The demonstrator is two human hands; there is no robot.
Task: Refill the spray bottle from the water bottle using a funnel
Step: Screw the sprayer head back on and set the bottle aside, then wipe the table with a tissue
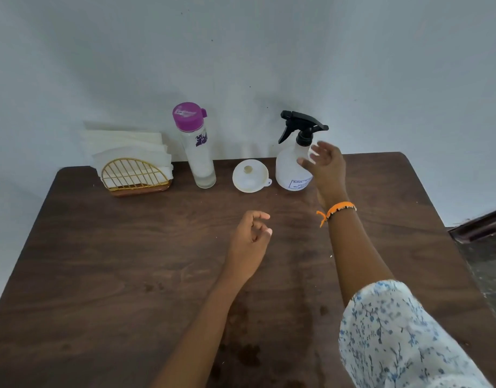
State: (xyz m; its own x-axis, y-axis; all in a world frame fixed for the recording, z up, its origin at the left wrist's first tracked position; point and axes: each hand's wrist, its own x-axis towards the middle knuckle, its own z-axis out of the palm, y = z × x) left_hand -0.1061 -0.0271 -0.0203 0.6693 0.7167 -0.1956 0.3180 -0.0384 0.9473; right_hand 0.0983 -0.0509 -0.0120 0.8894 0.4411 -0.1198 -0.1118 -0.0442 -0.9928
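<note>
Dark wood-grain counter stands against a plain pale wall, with a few darker stains near its front edge. Over it, the right hand reaches forward with fingers spread and relaxed, holding nothing; its fingertips are just beside the shoulder of the spray bottle, and whether they touch it cannot be told. An orange thread bracelet circles that wrist, and a white sleeve with a blue floral print covers the upper arm. The left hand hovers above the middle of the counter, fingers loosely curled and empty, well apart from everything.

The translucent spray bottle stands upright near the back edge, its black trigger head screwed on. Just to its left lies a white funnel, wide mouth up. Further left stands a clear water bottle, its purple lid closed. At far left, a gold wire napkin holder holds white napkins.
</note>
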